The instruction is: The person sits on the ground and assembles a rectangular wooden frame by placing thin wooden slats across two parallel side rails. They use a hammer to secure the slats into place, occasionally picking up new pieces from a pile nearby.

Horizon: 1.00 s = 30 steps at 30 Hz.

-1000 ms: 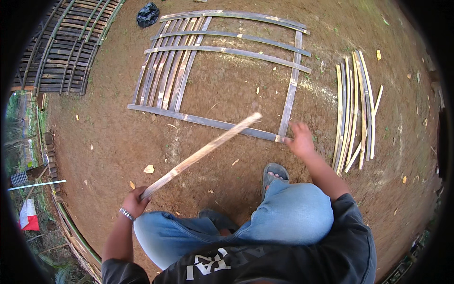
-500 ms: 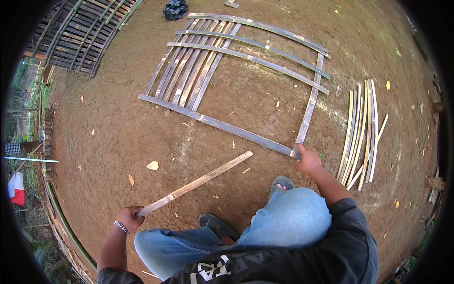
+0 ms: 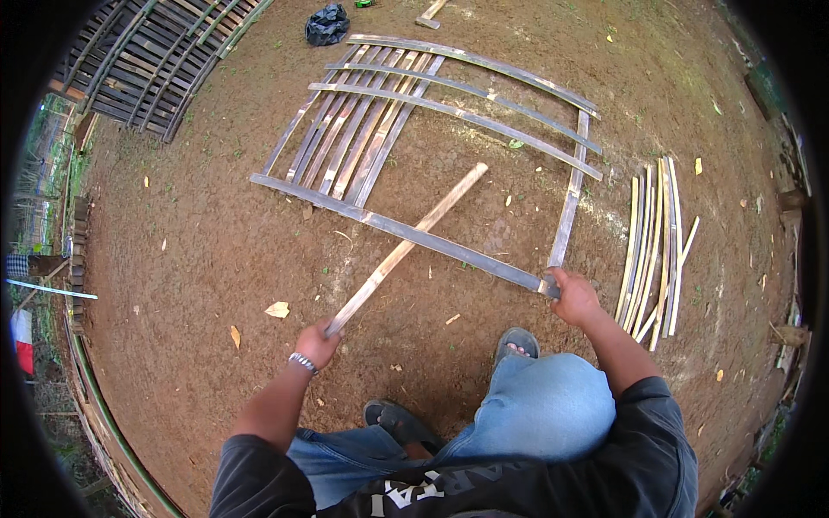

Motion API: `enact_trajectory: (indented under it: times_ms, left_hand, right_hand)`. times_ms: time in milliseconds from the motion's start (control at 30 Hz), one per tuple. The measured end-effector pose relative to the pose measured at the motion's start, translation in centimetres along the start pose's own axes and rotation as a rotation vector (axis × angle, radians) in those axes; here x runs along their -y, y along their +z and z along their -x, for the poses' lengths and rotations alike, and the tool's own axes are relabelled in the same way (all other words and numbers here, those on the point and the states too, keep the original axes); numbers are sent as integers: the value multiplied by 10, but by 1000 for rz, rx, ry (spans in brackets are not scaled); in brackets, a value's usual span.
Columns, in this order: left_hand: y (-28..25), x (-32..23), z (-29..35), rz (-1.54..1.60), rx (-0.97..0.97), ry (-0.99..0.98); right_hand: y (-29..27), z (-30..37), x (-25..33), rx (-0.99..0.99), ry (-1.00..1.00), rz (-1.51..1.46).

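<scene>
Head view: left hand [image 3: 319, 346] clamps the near end of a bamboo strip [image 3: 380, 274], which crosses over the near bamboo rail [image 3: 471, 257]; right hand [image 3: 577, 299] grips that rail's right end. Good practice: steady the rail, steer the strip clear.

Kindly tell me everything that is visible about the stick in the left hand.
The stick is straight, narrow, pale tan, greyer at its near end, which the left hand grips; it looks like split bamboo. It slants away rightward and crosses the long front slat in this view; whether they touch, I cannot tell.
</scene>
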<state>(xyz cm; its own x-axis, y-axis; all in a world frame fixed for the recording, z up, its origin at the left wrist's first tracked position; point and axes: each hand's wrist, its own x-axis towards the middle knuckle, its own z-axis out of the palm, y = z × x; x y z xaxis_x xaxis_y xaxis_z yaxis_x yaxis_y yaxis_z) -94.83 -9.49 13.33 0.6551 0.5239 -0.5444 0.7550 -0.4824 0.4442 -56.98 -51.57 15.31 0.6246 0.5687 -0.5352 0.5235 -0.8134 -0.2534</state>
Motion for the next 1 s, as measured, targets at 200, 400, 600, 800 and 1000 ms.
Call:
enact_trajectory:
  times_ms: [200, 400, 600, 800, 1000]
  left_hand:
    - [29, -75, -84, 118, -146, 38]
    - [39, -116, -153, 80, -279, 15]
    - [71, -88, -136, -105, -312, -138]
    - [72, -66, -124, -145, -331, -165]
    - [68, -64, -123, -305, -273, -168]
  right_hand:
    - [-8, -1, 14, 55, 63, -14]
    - [5, -11, 10, 77, 48, -39]
    - [26, -21, -5, 74, 51, -33]
    - [26, -29, -7, 123, 51, -91]
    - [33, -34, -16, 92, 1, -125]
